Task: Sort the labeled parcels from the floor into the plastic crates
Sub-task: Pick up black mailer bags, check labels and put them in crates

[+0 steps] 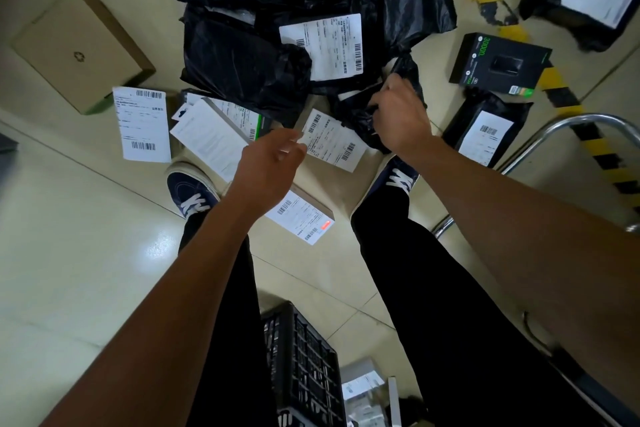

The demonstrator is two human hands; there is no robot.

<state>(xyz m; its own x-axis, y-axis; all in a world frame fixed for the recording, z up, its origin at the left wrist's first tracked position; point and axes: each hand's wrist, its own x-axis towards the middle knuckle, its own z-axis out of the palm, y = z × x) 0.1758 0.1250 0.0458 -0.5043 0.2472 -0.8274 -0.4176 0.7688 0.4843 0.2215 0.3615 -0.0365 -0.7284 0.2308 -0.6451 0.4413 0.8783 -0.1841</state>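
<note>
Crate: one black plastic crate (304, 367) stands on the floor behind your legs, at the bottom edge of the view. Its latticed wall is what shows; the inside cannot be seen from here. Just right of it lies a pale item with a white label (362, 383), cut off by the frame; whether it sits in a second container cannot be told.

Parcels: they lie on the floor ahead of your shoes, mostly black bags with white labels, overlapping in a heap (277, 45). A flat brown box (83, 48) lies apart at the left, a black retail box with green print (498, 62) at the right, and a further black bag (485, 128) below it.

Hands: your right hand (398, 114) has its fingers curled into a crumpled black bag (360, 114), gripping the plastic. Your left hand (266, 163) hangs over a labelled flat box (294, 211), fingers loosely spread, holding nothing.

Hard to make out: label text is too small to read. A metal rail (540, 139) curves in at the right, partly behind your arm.
</note>
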